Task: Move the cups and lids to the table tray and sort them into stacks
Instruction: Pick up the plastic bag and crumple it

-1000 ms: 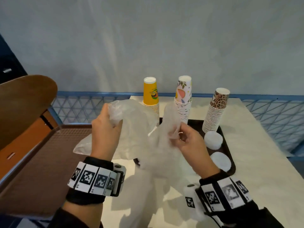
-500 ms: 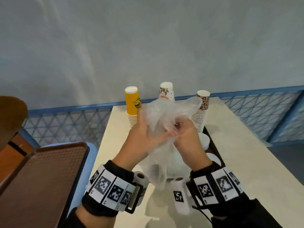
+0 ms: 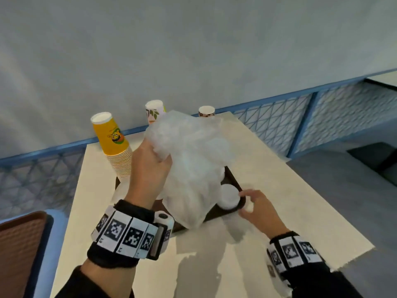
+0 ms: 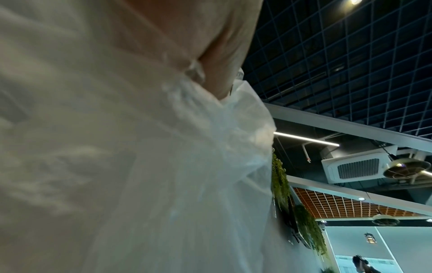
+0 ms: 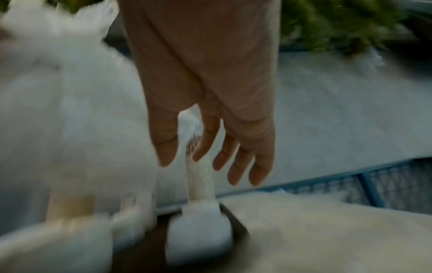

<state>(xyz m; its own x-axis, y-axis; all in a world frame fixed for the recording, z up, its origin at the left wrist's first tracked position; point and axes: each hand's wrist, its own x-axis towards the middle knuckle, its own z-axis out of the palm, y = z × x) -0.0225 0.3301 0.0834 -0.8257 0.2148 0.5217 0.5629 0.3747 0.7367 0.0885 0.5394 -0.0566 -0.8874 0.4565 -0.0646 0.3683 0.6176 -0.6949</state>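
From the head camera, the left hand [image 3: 150, 168] grips a crumpled plastic bag [image 3: 193, 164] above the dark tray [image 3: 234, 181] on the table [image 3: 268, 175], where yellow [image 3: 111, 138], floral [image 3: 153, 110] and leopard [image 3: 206, 111] cup stacks stand, while the right hand [image 3: 257, 207] reaches with loose fingers beside the white lids [image 3: 228, 195] at the tray's near right corner. The left wrist view shows fingers [image 4: 222, 55] clenched on bag [image 4: 140, 147] folds. The blurred right wrist view shows fingers [image 5: 240, 162] extended, holding nothing, above the lids [image 5: 198, 234].

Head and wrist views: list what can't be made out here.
- Leopard cup stack: head view, only its top shows; the plastic bag held by the left hand hides the rest.
- Tray: mostly behind the bag.
- Right hand: right wrist view is motion-blurred; contact with the lids unclear.
- Left wrist view: bag fills the frame.
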